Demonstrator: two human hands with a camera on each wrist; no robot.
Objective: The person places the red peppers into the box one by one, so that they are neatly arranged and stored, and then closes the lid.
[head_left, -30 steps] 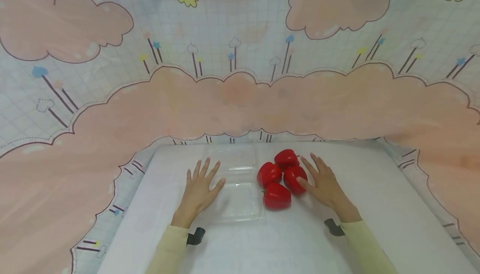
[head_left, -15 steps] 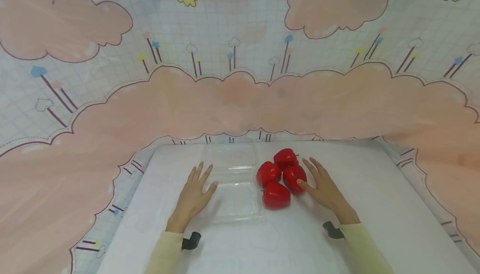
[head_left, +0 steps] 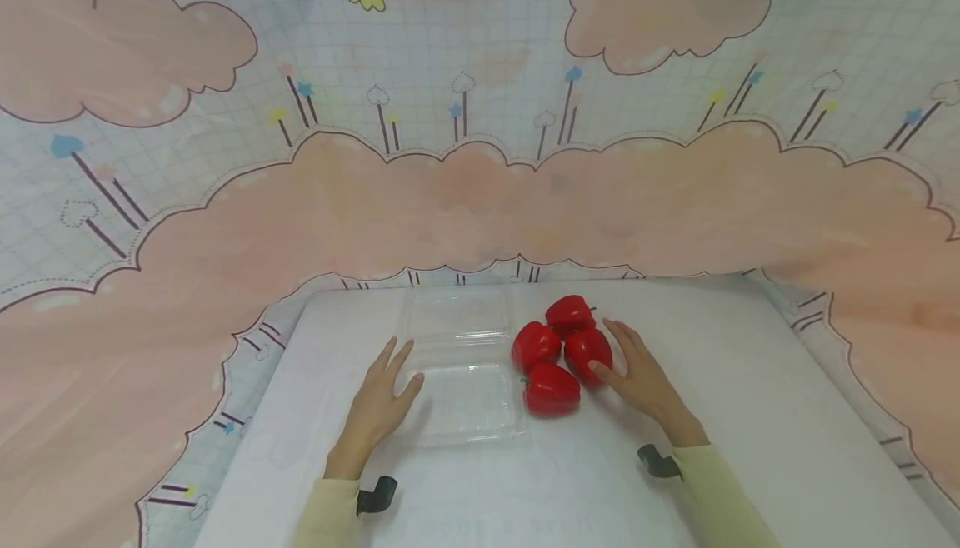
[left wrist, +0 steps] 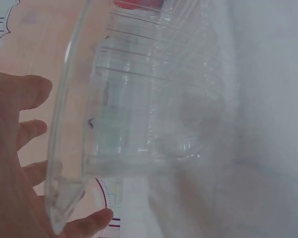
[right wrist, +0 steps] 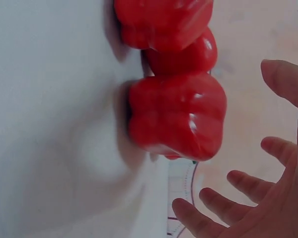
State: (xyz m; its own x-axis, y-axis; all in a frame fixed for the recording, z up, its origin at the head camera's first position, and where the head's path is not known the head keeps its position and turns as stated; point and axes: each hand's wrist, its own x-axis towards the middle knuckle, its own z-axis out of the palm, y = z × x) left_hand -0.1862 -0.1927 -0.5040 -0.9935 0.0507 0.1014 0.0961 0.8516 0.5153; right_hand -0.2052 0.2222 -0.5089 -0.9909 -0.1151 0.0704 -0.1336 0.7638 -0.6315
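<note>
Several red bell peppers (head_left: 551,390) sit bunched together on the white table, right of an opened clear plastic clamshell box (head_left: 468,406). My right hand (head_left: 641,381) is spread at the right side of the bunch, its thumb overlapping the nearest pepper (head_left: 585,352) in the head view. In the right wrist view that hand's fingers (right wrist: 216,206) stand apart from the pepper (right wrist: 179,116), holding nothing. My left hand (head_left: 375,406) is at the box's left edge, fingers loosely spread and holding nothing. The box's rim (left wrist: 64,99) passes in front of the left fingers in the left wrist view.
The box's other half (head_left: 459,315) lies flat behind the front one. A cloud-patterned cloth (head_left: 480,206) rises behind the white table (head_left: 750,415) and shows along its sides. A black wrist mount (head_left: 377,495) sticks out from the left sleeve, and another (head_left: 660,460) from the right.
My left hand has drawn left and back toward me, from over the box to its left edge. The right hand has shifted only slightly; peppers and box stay in place.
</note>
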